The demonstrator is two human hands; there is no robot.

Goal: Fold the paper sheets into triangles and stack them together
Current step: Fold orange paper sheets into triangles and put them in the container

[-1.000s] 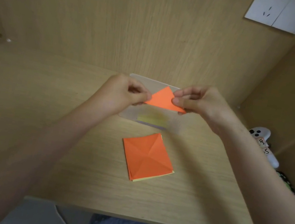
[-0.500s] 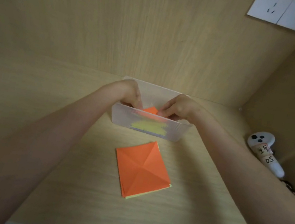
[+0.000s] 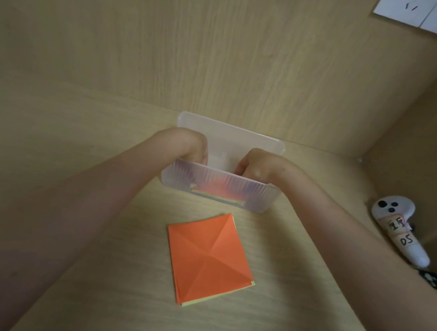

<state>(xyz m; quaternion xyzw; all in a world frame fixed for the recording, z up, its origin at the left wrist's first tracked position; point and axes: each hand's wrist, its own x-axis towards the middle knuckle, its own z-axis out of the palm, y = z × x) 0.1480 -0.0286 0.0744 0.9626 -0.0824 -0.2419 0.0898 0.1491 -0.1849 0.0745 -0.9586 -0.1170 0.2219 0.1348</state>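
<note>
Left hand (image 3: 188, 145) and right hand (image 3: 258, 166) are both dipped in the far plastic box (image 3: 262, 202), fingers hidden, so can't tell their grip. Orange paper (image 3: 219, 187) shows through its wall. Creased sheets (image 3: 210, 257) lie nearer.

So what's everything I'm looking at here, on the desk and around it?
Plastic box: one, frosted clear, back of the desk.
Folded papers: count unclear, orange and yellow, inside the box, blurred through its wall.
Paper sheets: small stack, creased orange on top, yellow edge beneath, on the desk in front of the box.
Controller: one, white with handwritten labels, by the right wall.
Wall plates: two side by side, white, top right.
Desk: one, light wood.
Left hand: one, reaching into the box, fingertips hidden.
Right hand: one, likewise, beside it.
</note>
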